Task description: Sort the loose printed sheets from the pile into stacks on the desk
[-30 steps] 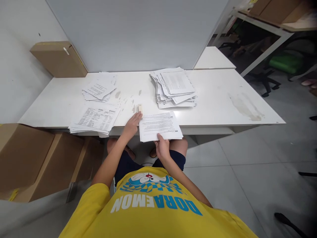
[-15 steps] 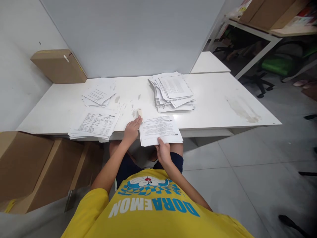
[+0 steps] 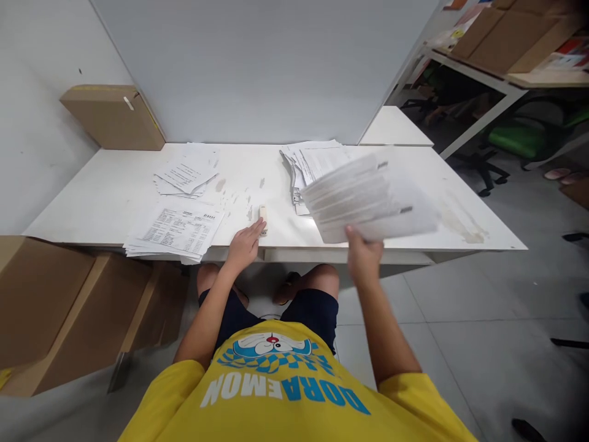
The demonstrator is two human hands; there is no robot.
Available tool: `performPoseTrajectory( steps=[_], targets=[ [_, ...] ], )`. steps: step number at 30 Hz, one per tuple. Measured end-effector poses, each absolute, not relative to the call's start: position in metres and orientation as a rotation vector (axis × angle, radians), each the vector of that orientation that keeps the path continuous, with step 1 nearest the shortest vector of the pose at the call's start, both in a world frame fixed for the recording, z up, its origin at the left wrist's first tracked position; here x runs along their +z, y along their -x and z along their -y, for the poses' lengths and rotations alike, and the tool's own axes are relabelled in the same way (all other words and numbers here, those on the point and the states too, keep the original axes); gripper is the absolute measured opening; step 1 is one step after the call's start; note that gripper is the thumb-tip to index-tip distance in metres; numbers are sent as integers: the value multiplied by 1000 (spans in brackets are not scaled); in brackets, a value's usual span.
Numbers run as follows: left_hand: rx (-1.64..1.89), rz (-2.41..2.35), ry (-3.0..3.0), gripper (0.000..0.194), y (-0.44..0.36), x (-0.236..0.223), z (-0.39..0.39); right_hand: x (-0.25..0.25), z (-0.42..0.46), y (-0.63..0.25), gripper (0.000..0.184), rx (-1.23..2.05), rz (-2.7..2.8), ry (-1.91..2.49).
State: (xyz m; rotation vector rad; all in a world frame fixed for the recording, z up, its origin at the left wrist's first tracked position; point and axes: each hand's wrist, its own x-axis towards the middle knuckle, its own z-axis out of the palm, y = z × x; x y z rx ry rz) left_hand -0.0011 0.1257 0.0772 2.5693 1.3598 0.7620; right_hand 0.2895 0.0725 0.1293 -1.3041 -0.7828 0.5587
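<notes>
My left hand [image 3: 243, 247] is at the table's front edge, its fingers together on a small cream-coloured stapler [image 3: 262, 215]. The thumb is hidden, and the stapler's near end shows beside the fingertips. My right hand [image 3: 365, 255] grips several printed sheets [image 3: 368, 199] by their near edge, thumb on top. These sheets are tilted and blurred by motion, raised above the table on the right. Behind them, and partly covered by them, lies a thick pile of papers [image 3: 317, 158].
On the left of the white table [image 3: 248, 169] lie a printed stack [image 3: 177, 230], overhanging the front edge, and a smaller loose pile [image 3: 186, 175]. A cardboard box [image 3: 113, 120] stands at the back left, by an upright grey panel [image 3: 267, 67]. More cardboard boxes [image 3: 87, 307] are below left.
My right hand has carried the sheets from beside the stapler up and to the right, toward the thick pile. The left hand stays at the stapler.
</notes>
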Motion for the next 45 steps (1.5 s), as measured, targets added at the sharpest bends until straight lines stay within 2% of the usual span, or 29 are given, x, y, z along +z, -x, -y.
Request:
performPoseTrajectory(
  steps=[6, 8, 11, 14, 17, 20, 23, 24, 26, 28, 29, 31, 33, 37, 41, 45],
  targets=[
    [841, -1386, -2443, 62, -8, 83, -110, 175, -211, -361, 30, 844, 1055, 1204],
    [993, -1493, -2306, 60, -8, 88, -95, 182, -248, -365, 27, 896, 1049, 1418],
    [1173, -1695, -2186, 51, 6, 96, -75, 183, -284, -363, 26, 766, 1091, 1774],
    [1165, -1993, -2187, 45, 38, 98, -68, 174, -295, -357, 45, 550, 1194, 1836],
    [974, -2284, -2126, 52, 74, 93, -69, 163, -288, -345, 60, 306, 1356, 1789],
    [782, -2252, -2197, 51, 96, 87, -63, 158, -267, -319, 52, 165, 1503, 1648],
    [741, -2172, -2297, 48, 99, 87, -50, 158, -227, -275, 40, 185, 1575, 1420],
    [754, -2167, -2305, 48, 98, 88, -46, 157, -210, -258, 38, 256, 1578, 1354],
    [785, -2152, -2314, 45, 94, 91, -37, 153, -171, -223, 32, 673, 1587, 1280],
    [818, -2114, -2329, 44, 91, 94, -31, 144, -134, -190, 26, 1408, 1544, 1218],
    [841, -2094, -2336, 45, 89, 94, -27, 138, -117, -175, 29, 1796, 1512, 1158],
    [898, -2056, -2352, 46, 85, 93, -21, 123, -89, -148, 37, 2237, 1385, 1019],
    [937, -2003, -2394, 47, 81, 89, -14, 108, -71, -126, 38, 2278, 1168, 935],
    [931, -1843, -2541, 41, 69, 79, -2, 93, -59, -101, 35, 2148, 830, 847],
    [953, -1748, -2657, 37, 65, 75, 1, 95, -58, -97, 40, 2100, 779, 851],
    [1002, -1555, -2717, 41, 68, 72, 5, 93, -54, -96, 53, 1957, 794, 964]
  ],
)
